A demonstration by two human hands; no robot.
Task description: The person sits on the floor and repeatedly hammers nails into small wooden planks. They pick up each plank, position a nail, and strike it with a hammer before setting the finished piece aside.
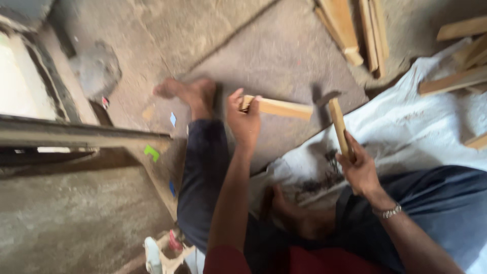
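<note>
Gripping the short wooden block [276,107] at frame centre, your left hand [243,119] wraps its fingers around one end; your right hand [359,170] clasps the hammer [337,124] handle. Steady the block before striking.

Short block [278,107] in left hand [244,121]: pale raw wood, matt, sawn faces. Hammer [337,122] in right hand [359,170]: light wooden handle, dark dull metal head. Beside block, floor [213,35]: rough grey concrete, dusty. Beyond block, planks [350,28]: bare unfinished timber. Right of block, white sheet [431,127]: woven, sack-like, matt. Wrist bracelet [391,211]: shiny metal.
</note>
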